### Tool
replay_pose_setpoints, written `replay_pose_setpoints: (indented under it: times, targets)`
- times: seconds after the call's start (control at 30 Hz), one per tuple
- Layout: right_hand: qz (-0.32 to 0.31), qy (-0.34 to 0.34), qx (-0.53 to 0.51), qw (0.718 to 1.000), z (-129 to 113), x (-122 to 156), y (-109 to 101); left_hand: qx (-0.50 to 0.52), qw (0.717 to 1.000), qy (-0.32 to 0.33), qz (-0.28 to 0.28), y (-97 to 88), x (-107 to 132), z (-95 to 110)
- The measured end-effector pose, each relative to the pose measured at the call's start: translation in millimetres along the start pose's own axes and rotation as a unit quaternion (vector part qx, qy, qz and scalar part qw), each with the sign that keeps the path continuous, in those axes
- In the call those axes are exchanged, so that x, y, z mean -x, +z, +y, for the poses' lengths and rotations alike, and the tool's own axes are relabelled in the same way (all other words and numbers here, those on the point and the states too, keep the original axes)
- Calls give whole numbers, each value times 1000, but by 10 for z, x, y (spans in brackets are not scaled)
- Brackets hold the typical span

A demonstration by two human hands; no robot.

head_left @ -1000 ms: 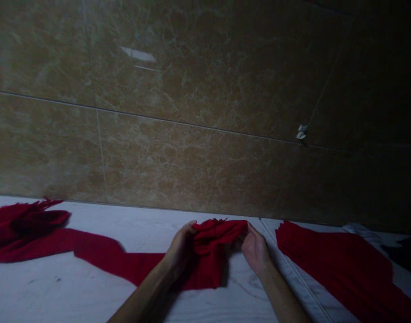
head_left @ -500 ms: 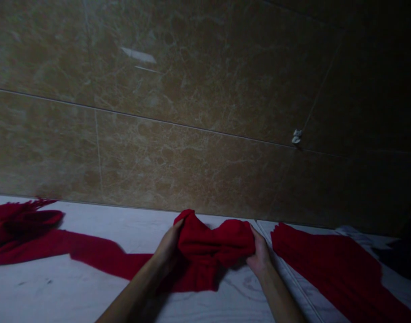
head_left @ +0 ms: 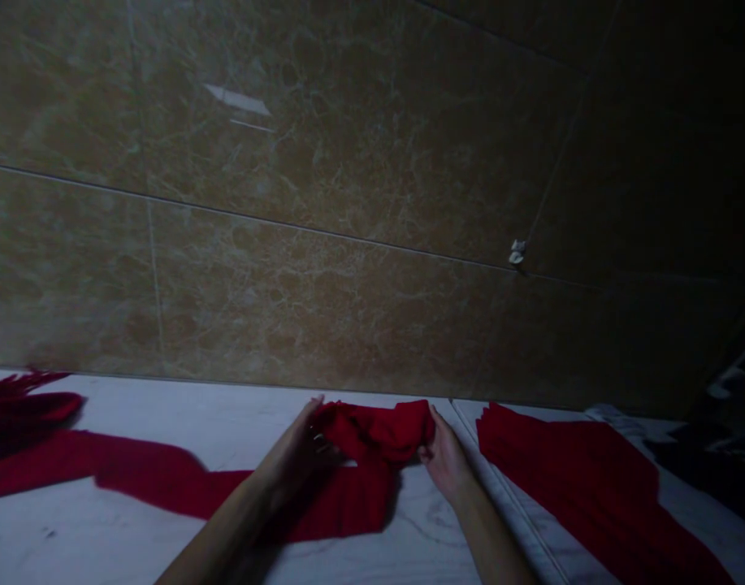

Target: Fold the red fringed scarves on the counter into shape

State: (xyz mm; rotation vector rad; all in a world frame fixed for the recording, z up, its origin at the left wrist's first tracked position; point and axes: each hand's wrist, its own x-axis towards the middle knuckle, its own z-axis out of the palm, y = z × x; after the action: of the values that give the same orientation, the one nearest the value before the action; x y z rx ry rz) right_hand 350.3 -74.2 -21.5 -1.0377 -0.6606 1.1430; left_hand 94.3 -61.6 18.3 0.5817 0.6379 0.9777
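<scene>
A long red scarf (head_left: 153, 475) runs across the white surface from the left, and its near end is bunched up between my hands. My left hand (head_left: 296, 451) is at the left edge of the bunched part, thumb above and fingers curled under the cloth, some of them showing. On the right edge, my right hand (head_left: 446, 457) pinches the fabric between thumb and fingers. Below the hands, a flat fold of the same cloth lies on the surface. Folds hide parts of the fingertips.
Another red cloth (head_left: 579, 471) lies spread to the right, past a seam in the white surface (head_left: 183, 406). Dark items (head_left: 707, 463) lie at the far right. A tiled wall (head_left: 323, 301) rises behind, with a small white hook-like fitting (head_left: 517, 252).
The bunched cloth has become narrower and more crumpled, with my hands closer together. My left hand's fingers now show more beneath it. The whole view has shifted slightly.
</scene>
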Motion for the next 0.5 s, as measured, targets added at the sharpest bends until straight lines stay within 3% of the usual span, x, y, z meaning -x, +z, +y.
replay_pose_setpoints:
  times: [0.07, 0.13, 0.3, 0.4, 0.5]
  targets:
    - [17, 37, -22, 999, -24, 41, 39, -70, 998, 6, 2, -21, -31, -120]
    - [-14, 47, -8, 999, -60, 78, 76, -112, 993, 43, 12, -62, -69, -189]
    - [-44, 16, 48, 998, -93, 91, 90, -109, 991, 72, 18, -120, -125, -137]
    - [-11, -15, 183, 983, -10, 56, 53, -74, 994, 74, 24, -113, -120, -89]
    - [-18, -109, 323, 940, 92, 44, 45, -176, 983, 55, 18, -135, -108, -93]
